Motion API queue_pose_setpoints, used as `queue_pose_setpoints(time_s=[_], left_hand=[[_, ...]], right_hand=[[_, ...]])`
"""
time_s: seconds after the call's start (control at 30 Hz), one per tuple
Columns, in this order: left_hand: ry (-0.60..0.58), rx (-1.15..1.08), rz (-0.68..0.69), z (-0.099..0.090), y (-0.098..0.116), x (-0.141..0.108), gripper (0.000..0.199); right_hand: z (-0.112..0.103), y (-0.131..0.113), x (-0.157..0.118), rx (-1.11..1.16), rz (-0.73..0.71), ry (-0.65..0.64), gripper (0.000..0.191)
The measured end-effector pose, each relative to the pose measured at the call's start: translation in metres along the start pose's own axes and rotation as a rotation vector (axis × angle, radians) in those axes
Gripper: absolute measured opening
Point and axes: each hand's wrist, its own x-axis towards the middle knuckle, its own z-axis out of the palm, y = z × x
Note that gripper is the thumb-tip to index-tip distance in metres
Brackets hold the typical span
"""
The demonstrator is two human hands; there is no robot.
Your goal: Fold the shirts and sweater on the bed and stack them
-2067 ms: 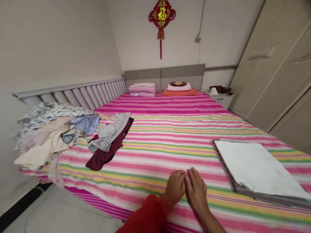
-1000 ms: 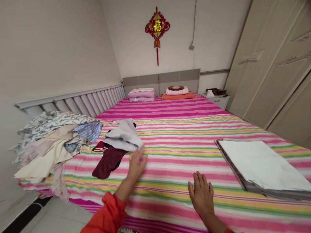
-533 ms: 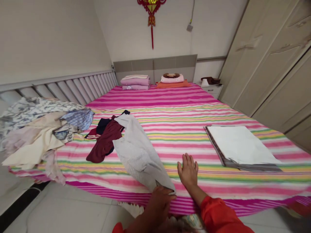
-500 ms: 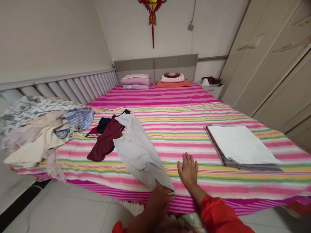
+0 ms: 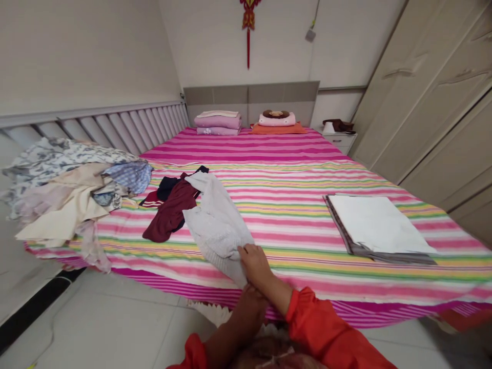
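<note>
A light grey knit sweater (image 5: pixel 217 225) lies stretched out from the middle left of the bed to its front edge. My left hand (image 5: pixel 250 306) is closed on its near end, at the bed's edge. Just above it, my right hand (image 5: pixel 257 264) rests on the sweater's right side with its fingers curled over the fabric; the fingertips are partly hidden. Beside the sweater's far end lie a maroon garment (image 5: pixel 171 212) and a dark navy piece (image 5: pixel 167 187), both crumpled. The sweater partly overlaps the maroon one.
A heap of loose clothes (image 5: pixel 73 189) spreads over the bed's left side by the railing (image 5: pixel 126 128). Flat folded white and grey clothes (image 5: pixel 380 225) lie on the right. Folded bedding (image 5: pixel 219 123) and a pillow stack (image 5: pixel 277 123) are at the headboard. Wardrobe doors (image 5: pixel 430 97) stand right.
My right hand has moved left from the bare bedspread onto the sweater, beside my left hand. My left hand keeps hold of the sweater's near end. The view has shifted slightly.
</note>
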Motion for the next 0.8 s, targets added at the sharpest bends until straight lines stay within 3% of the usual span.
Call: queue_pose_setpoints(time_s=[0.13, 0.3, 0.47, 0.67, 0.73, 0.8], left_hand=[[0.02, -0.002, -0.015, -0.005, 0.002, -0.013, 0.035], [0.09, 0.004, -0.069, -0.004, 0.002, -0.018, 0.031], [0.062, -0.032, -0.065, -0.003, 0.002, -0.01, 0.029], [0.116, -0.117, -0.058, -0.013, -0.002, -0.01, 0.025], [0.149, -0.143, -0.078, -0.015, -0.002, -0.012, 0.023], [0.159, -0.145, -0.078, -0.015, -0.001, -0.013, 0.021]], right_hand=[[-0.033, 0.032, 0.02, 0.319, 0.116, 0.047, 0.008], [-0.075, 0.086, 0.0, 0.635, 0.305, 0.282, 0.026], [-0.069, 0.112, -0.042, 0.791, 0.424, 0.437, 0.031], [-0.062, 0.112, -0.043, 0.666, 0.42, 0.594, 0.036], [-0.067, 0.102, -0.035, 0.434, 0.292, 0.643, 0.044], [-0.07, 0.09, -0.024, 0.159, 0.115, 0.611, 0.053]])
